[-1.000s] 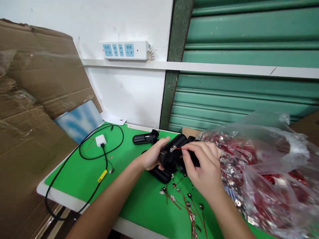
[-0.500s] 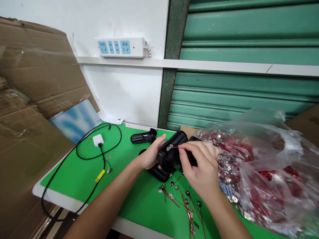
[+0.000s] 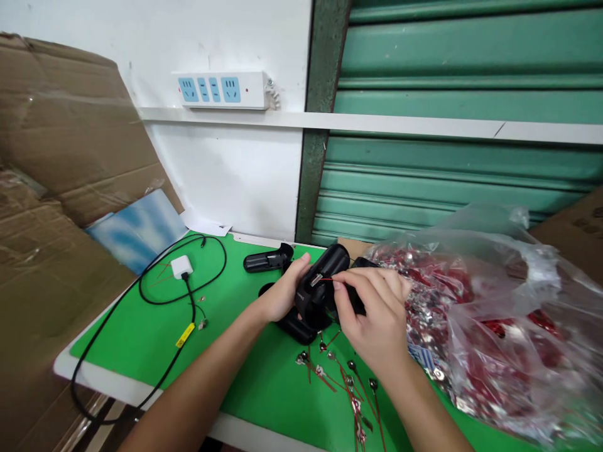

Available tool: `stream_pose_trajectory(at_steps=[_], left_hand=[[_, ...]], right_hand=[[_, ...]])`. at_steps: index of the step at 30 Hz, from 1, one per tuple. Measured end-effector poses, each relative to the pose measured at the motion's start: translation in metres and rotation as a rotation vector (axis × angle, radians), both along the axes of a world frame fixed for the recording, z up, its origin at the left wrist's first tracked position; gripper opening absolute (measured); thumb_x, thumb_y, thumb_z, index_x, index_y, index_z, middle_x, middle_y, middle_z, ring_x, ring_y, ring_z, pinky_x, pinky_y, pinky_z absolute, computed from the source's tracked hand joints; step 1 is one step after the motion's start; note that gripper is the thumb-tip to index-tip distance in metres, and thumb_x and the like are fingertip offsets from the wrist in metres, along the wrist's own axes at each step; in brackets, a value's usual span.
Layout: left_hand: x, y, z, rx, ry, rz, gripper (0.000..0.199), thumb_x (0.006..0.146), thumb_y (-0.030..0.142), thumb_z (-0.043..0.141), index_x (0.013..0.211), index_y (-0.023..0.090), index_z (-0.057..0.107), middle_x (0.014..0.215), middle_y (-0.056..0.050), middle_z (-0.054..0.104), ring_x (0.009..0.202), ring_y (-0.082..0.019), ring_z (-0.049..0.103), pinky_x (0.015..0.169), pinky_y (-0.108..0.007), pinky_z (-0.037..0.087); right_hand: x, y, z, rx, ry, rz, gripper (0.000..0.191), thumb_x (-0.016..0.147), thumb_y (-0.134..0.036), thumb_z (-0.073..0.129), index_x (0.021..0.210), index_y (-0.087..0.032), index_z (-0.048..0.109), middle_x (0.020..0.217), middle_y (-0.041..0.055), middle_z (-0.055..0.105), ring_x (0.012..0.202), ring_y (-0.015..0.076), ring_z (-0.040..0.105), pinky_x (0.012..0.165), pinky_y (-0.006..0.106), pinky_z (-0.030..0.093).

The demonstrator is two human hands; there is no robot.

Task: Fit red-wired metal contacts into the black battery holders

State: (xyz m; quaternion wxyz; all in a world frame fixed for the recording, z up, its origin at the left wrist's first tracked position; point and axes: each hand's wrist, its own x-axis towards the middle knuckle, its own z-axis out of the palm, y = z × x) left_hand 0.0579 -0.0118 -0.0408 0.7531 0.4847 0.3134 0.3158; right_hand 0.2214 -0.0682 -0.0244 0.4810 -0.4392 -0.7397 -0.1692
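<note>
My left hand [image 3: 286, 290] is wrapped round a black plastic housing [image 3: 331, 263], tilted above the table. With thumb and forefinger my right hand [image 3: 372, 307] pinches a thin red wire [image 3: 326, 279]. At the wire's left end a small flat metal contact [image 3: 316, 280] lies against the housing's face. More black housing parts [image 3: 296, 328] rest just below my left hand, partly covered by it. Several small metal contacts with red wires [image 3: 354, 402] lie scattered in front of my right hand.
Another black part [image 3: 264, 260] lies behind my left hand. On the left are a white adapter [image 3: 181, 267] with a black cable and a cardboard box [image 3: 70, 125]. A clear plastic bag [image 3: 499, 351] of metal contacts and red wires fills the right side. A power strip [image 3: 219, 90] hangs above.
The view has shifted slightly, so everything sits a little further left. Both hands keep the same hold, with the contact still against the housing.
</note>
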Motion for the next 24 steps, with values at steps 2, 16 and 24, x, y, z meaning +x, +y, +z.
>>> stream_pose_trajectory(at_steps=[2, 16, 24], left_hand=[[0.0000, -0.0001, -0.0010, 0.003, 0.001, -0.001, 0.092, 0.076, 0.092, 0.048, 0.119, 0.013, 0.071, 0.058, 0.002, 0.061, 0.045, -0.012, 0.048, 0.046, -0.023, 0.035], [0.0001, 0.0000, -0.0019, 0.007, 0.005, 0.020, 0.086, 0.079, 0.090, 0.046, 0.113, 0.015, 0.072, 0.056, 0.004, 0.059, 0.044, -0.011, 0.049, 0.048, -0.023, 0.038], [-0.0034, -0.0006, -0.0014, 0.076, 0.015, 0.035, 0.077, 0.088, 0.081, 0.045, 0.115, 0.016, 0.074, 0.062, 0.000, 0.064, 0.068, -0.019, 0.064, 0.072, -0.031, 0.054]], right_hand=[[-0.0003, -0.0001, 0.0000, 0.002, 0.005, -0.002, 0.009, 0.098, -0.013, 0.066, 0.098, -0.021, 0.067, 0.090, 0.0018, 0.075, 0.088, 0.0208, 0.060, 0.085, 0.040, 0.037], [-0.0023, -0.0010, -0.0012, -0.006, 0.032, 0.002, 0.009, 0.099, -0.015, 0.065, 0.097, -0.022, 0.067, 0.090, 0.0015, 0.075, 0.088, 0.0206, 0.062, 0.085, 0.040, 0.038], [-0.0019, -0.0008, -0.0034, -0.003, -0.012, -0.030, 0.008, 0.099, -0.015, 0.064, 0.099, -0.023, 0.067, 0.091, 0.0016, 0.076, 0.089, 0.0214, 0.063, 0.088, 0.041, 0.037]])
